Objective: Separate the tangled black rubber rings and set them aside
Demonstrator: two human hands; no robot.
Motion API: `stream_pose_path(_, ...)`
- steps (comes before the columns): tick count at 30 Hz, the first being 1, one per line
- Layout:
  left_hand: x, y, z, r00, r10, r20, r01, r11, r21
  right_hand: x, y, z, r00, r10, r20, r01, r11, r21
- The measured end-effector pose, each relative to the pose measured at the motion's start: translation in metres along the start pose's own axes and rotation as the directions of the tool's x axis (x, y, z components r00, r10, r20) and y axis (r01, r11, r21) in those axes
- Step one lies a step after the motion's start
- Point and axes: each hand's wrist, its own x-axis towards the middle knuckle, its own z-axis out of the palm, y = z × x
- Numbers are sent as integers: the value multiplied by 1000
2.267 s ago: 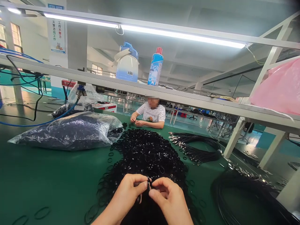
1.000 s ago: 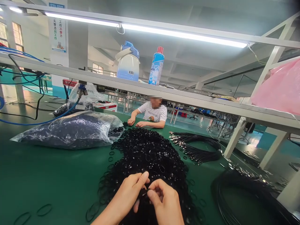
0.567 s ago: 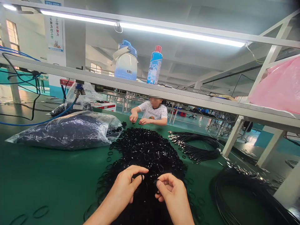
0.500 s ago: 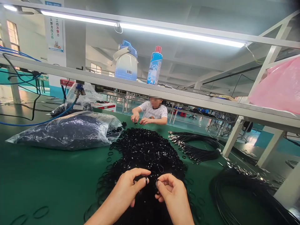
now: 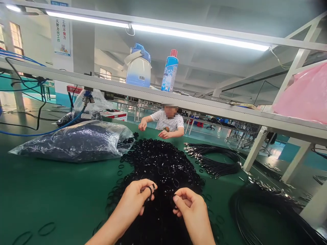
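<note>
A large heap of small black rings (image 5: 163, 163) spreads over the green tabletop (image 5: 68, 197). Above its near part, my left hand (image 5: 139, 197) is closed with thumb and index finger pinched on a black ring (image 5: 150, 192). My right hand (image 5: 189, 204), a little to the right and apart from the left, pinches another small dark ring (image 5: 175, 197) between thumb and forefinger; most of it is hidden by the fingers.
Left of the heap lies a clear bag (image 5: 76, 143) of dark pieces. Coiled black cables (image 5: 217, 163) and a larger cable coil (image 5: 237, 214) lie on the right. A co-worker (image 5: 170, 124) sits opposite. Overhead, a shelf (image 5: 204, 102) holds a jug (image 5: 139, 68) and a spray can (image 5: 169, 73).
My left hand has moved slightly left and its thumb and index finger have closed together on the ring. My right hand has shifted slightly right. The co-worker's hands have moved apart.
</note>
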Motion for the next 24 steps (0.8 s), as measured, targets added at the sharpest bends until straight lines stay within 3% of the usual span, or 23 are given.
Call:
stream_pose_path(7,-6,0,2,995,39,97,-48,994,95,-1,-7,-5,997,-82,0,80,978,-193)
stream_pose_path(11,-10,9,3,998,-17,52,14,998,61,-2,-10,-6,985,-170,-21,157,944,-291)
stream_pose_path(14,-10,15,3,997,-48,62,45,998,47,-2,-8,-6,986,-164,-31,146,937,-319)
stream_pose_path(18,-12,17,7,984,-37,175,23,996,81,-4,-5,-3,985,-163,-51,139,938,-317)
stream_pose_path(24,-19,13,16,989,2,151,-25,989,145,-8,-10,3,987,-146,-64,120,945,-304)
